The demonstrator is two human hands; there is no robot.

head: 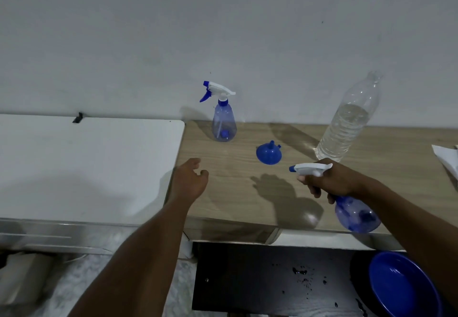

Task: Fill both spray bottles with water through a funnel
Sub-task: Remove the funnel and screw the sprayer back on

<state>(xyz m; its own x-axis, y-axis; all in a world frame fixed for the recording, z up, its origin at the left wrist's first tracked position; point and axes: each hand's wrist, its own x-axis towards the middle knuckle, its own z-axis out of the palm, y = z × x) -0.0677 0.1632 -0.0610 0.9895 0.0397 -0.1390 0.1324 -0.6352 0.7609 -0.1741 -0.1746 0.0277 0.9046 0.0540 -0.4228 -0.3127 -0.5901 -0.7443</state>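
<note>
My right hand [329, 180] grips one blue spray bottle [357, 215] by its neck, holding it tilted above the front edge of the wooden table [247, 192]; its white trigger head points left. A second blue spray bottle [223, 123] stands upright by the wall at the back of the table. Between them a blue funnel [269, 153] lies wide mouth down, spout up. A clear plastic water bottle [347, 123], uncapped and about half full, stands at the back right. My left hand [189, 180] hovers empty over the table's left edge, fingers loosely curled.
A white-topped surface [86, 168] adjoins the table on the left. A blue bowl [401, 287] sits low at the bottom right on a dark, wet-spotted surface [272, 279]. White paper [446, 160] lies at the table's right edge. A wall runs close behind.
</note>
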